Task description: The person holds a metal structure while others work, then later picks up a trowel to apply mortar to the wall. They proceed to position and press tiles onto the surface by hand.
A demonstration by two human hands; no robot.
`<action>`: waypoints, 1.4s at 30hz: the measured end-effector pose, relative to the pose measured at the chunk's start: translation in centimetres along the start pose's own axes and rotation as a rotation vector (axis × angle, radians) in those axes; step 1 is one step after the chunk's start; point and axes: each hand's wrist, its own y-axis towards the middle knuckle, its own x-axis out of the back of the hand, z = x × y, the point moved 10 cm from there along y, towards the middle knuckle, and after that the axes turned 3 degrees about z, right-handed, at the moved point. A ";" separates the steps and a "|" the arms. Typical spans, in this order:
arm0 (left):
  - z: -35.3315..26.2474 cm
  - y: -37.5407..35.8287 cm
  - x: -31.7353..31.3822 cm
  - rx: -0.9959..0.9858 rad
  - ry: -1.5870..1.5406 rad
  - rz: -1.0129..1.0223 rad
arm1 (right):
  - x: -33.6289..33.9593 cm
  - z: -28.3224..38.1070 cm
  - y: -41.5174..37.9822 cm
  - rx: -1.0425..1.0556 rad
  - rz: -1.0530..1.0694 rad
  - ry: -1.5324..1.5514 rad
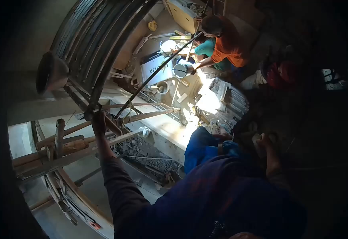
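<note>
so my left hand (99,121) is wrapped tight around the long dark metal rod (158,67), grabbing it right where it meets the wooden poles (78,153) of the scaffold frame. right hand (266,144) is off in the shadow, honestly can't tell if it's curled or loose. the rod runs up and away toward a coworker in an orange shirt (229,46) crouched on the floor beside a metal bucket (180,70)

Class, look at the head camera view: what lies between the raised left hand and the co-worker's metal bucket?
In the head view, a long dark rod runs from near the left hand up past the metal bucket, with wooden poles crossing below it.
</note>
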 end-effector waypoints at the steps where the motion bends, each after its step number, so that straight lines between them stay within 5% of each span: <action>1: -0.2 0.2 0.2 0.020 -0.039 -0.004 | 0.2 0.0 0.1 0.001 -0.007 0.010; 23: -0.8 -0.3 0.9 -0.037 -0.040 -0.115 | 2.0 -4.3 -3.5 0.036 -0.192 0.046; 32: -3.0 -0.5 0.9 -0.202 0.175 -0.138 | 2.0 -6.5 -3.6 0.035 -0.231 0.102; 38: -1.2 0.0 -0.1 -0.110 0.177 -0.068 | 1.9 -9.6 -2.8 0.039 -0.304 0.061; 42: -2.0 -0.5 1.3 -0.153 0.045 -0.199 | 2.6 -9.1 -3.1 0.050 -0.291 0.010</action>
